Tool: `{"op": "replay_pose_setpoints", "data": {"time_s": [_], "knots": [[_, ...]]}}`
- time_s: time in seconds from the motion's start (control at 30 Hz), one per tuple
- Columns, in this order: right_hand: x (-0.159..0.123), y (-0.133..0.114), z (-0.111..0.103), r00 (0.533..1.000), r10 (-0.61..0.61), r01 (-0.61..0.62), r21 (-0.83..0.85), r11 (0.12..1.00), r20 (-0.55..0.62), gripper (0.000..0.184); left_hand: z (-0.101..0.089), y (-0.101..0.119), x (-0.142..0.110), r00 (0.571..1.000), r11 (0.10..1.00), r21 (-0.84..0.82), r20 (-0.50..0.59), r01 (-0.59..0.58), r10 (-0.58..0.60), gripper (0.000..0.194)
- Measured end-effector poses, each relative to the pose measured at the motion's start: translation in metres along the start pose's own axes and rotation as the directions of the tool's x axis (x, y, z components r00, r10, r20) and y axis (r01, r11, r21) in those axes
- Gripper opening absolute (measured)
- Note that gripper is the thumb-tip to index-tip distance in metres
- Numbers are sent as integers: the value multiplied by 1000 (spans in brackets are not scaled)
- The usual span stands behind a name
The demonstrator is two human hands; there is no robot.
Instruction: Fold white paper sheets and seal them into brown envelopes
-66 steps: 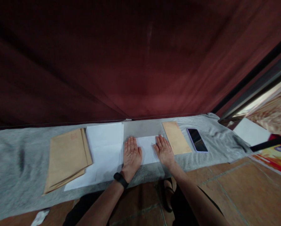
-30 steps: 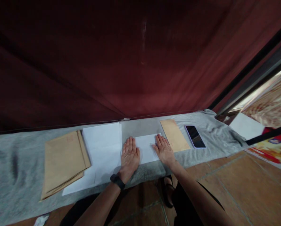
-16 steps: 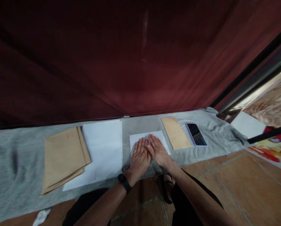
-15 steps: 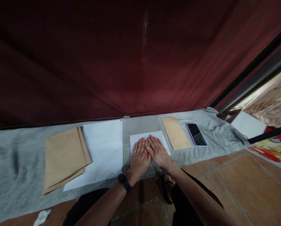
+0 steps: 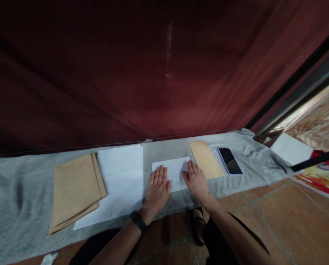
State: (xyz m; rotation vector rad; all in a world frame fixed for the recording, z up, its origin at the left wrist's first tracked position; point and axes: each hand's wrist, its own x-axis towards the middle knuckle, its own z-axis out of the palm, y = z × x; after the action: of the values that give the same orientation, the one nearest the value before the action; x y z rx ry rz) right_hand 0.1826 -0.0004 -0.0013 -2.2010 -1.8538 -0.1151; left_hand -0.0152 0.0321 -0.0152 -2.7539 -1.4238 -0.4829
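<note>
A small white sheet of paper (image 5: 177, 173), which looks folded, lies on the grey cloth (image 5: 164, 149) in front of me. My left hand (image 5: 158, 187) rests flat on its left end, fingers stretched out and pointing away from me. On its right end lies my right hand (image 5: 196, 181), also flat, with the thumb spread apart. Bare paper shows between the two hands. Just right of my right hand is a single brown envelope (image 5: 205, 158).
A stack of large white paper (image 5: 123, 169) lies to the left, partly under several brown envelopes (image 5: 74, 187). A phone (image 5: 230, 161) with a purple edge lies at the right. Dark red fabric (image 5: 153, 92) hangs behind the cloth. Tiled floor (image 5: 266, 213) shows in front.
My hands were together at the middle of the paper. They have slid apart, the left hand toward the left end and the right hand toward the right end.
</note>
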Motion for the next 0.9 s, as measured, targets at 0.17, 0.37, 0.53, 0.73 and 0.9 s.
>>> {"op": "replay_pose_setpoints", "data": {"time_s": [0.17, 0.37, 0.53, 0.73, 0.9], "knots": [[8, -3, -26, 969, 204, -205, -8, 979, 141, 48, -1, 0, 0, 1000, 1000, -20, -13, -4, 4, 58], [12, 11, -34, 929, 283, -310, 81, 947, 240, 28, -2, 0, 1, 1000, 999, -52, -23, -7, 5, 62], [15, 28, -32, 907, 281, -399, 432, 809, 312, 19, -3, 0, 0, 1000, 992, -126, -20, 8, -10, 63], [25, 25, -46, 957, 224, -242, 931, 272, 183, 31, -11, -7, 13, 994, 921, -380, -40, 81, -103, 59], [19, 12, -74, 929, 268, 131, 904, 406, -256, 14, -34, -23, 36, 922, 685, -704, -117, 185, -369, 54]]}}
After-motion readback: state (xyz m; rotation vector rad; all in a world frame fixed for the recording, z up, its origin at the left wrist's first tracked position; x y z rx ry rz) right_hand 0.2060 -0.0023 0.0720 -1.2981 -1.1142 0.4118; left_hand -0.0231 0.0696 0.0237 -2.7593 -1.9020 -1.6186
